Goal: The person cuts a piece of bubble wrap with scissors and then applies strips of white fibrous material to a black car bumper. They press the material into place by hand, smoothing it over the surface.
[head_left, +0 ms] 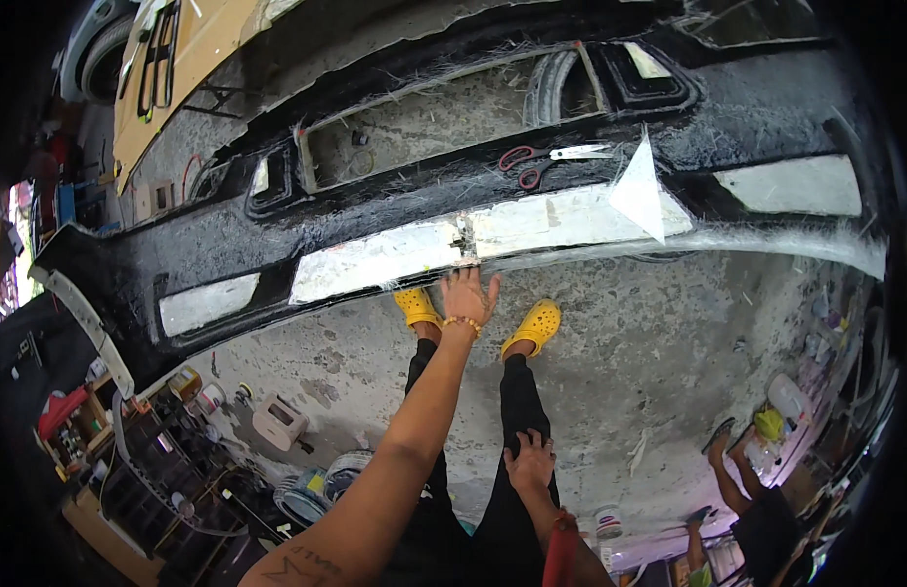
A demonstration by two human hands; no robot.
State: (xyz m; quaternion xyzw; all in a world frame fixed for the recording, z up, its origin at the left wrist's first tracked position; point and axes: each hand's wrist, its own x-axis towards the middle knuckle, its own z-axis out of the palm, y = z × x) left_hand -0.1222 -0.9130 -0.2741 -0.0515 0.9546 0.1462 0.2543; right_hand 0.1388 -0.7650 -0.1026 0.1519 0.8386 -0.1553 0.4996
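Head view: one fisheye frame, looking down; straight edges bow toward the rim.
Left hand (468,293): centre of frame, arm stretched forward, beaded bracelet on the wrist; fingers spread flat, not closed on anything, fingertips touching the lower lip of the bumper.
Right hand (530,460): lower centre, fingers loosely splayed and resting on the person's own thigh in black trousers; holds nothing.
Large black car bumper shell with frayed fibreglass edges (727,108): spans the upper half of the frame, from left edge to right edge.
Pale unpainted fibreglass strip (375,259): runs along the bumper's lower lip, just above the left hand; a rough seam breaks it near centre.
White triangular cut piece (641,191): lies on the strip, upper right of centre.
Red-handled scissors (546,159): lying on the bumper, upper centre, apart from both hands.
Yellow foam clogs (533,328): on the person's feet, on stained concrete floor (649,372), below the bumper.
Second person (756,509): lower right, crouched, well apart.
Cluttered shelves with tins (170,460): lower left.
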